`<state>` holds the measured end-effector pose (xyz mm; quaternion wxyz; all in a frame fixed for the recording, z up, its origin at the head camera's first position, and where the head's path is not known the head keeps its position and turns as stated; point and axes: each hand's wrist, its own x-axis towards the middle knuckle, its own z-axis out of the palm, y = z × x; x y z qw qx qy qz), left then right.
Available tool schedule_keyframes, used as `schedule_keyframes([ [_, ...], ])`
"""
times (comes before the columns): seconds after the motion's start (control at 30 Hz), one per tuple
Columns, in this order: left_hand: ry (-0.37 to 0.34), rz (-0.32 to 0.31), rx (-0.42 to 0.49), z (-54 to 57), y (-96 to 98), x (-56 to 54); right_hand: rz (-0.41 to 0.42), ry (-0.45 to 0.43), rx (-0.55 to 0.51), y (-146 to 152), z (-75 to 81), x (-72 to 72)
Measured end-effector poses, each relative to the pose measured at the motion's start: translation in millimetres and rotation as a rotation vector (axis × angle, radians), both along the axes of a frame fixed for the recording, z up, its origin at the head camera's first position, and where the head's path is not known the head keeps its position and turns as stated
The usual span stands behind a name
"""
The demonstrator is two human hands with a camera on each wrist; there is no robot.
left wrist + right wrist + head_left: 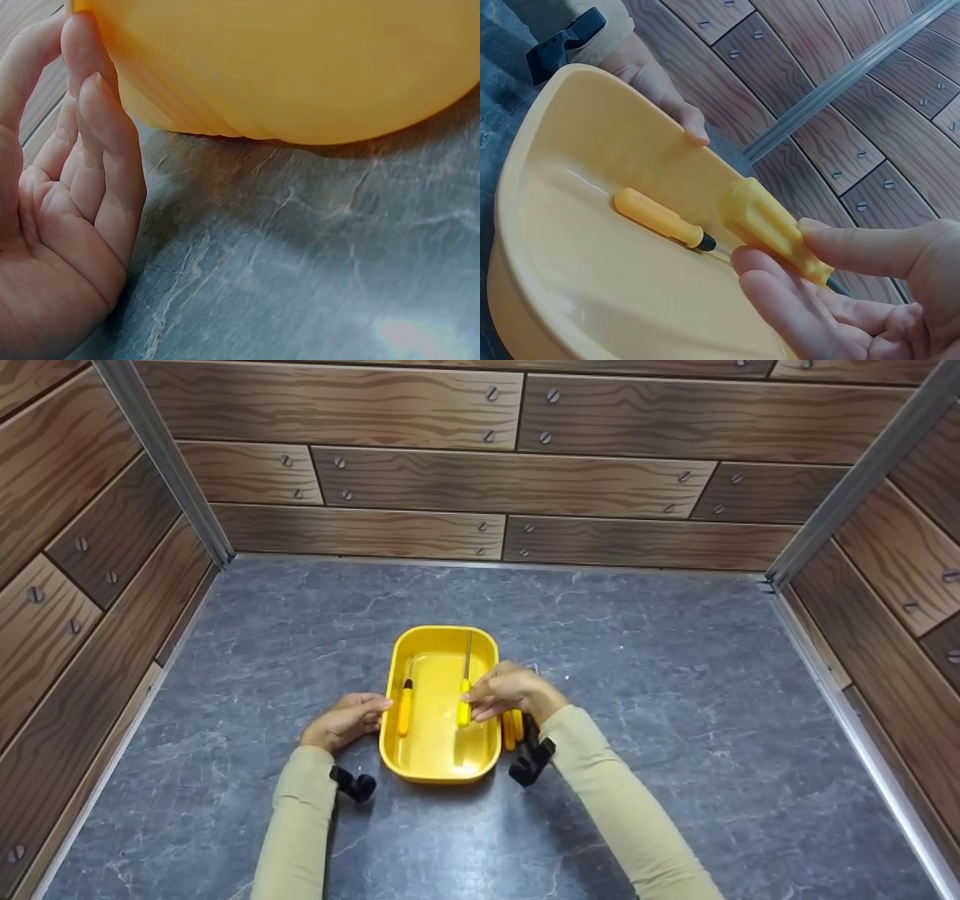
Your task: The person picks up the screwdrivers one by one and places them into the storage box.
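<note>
A yellow plastic bin [439, 776] with rounded corners stands on the table. My left hand [343, 721] pinches its left rim, thumb over the edge and fingertips against the outer wall [300, 82]. Over the right half of the bin, my right hand [517, 688] holds a screwdriver [464, 711] by its yellow handle, between thumb and fingers. Its metal shaft points toward the bin's far end. Inside, along the left side, lies another screwdriver [405, 712] with an orange handle and a black collar, seen also as a screwdriver [656, 217] in the right wrist view.
Orange handles [513, 729] lie just outside the bin's right wall, partly hidden by the right wrist. The grey marbled tabletop [660, 660] is bounded by wood-patterned walls [420, 532] at the back and sides. Black wrist mounts [354, 785] stick out from both sleeves.
</note>
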<state>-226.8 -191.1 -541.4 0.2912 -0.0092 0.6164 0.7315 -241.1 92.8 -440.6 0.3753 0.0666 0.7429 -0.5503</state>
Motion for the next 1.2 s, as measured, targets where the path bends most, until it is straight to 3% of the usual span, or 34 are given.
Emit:
schedule_keyframes([
  [1.2,-0.004,-0.024,0.025,0.9,-1.0,-0.1,0.029,-0.034,-0.02,-24,-15.9,-2.5],
])
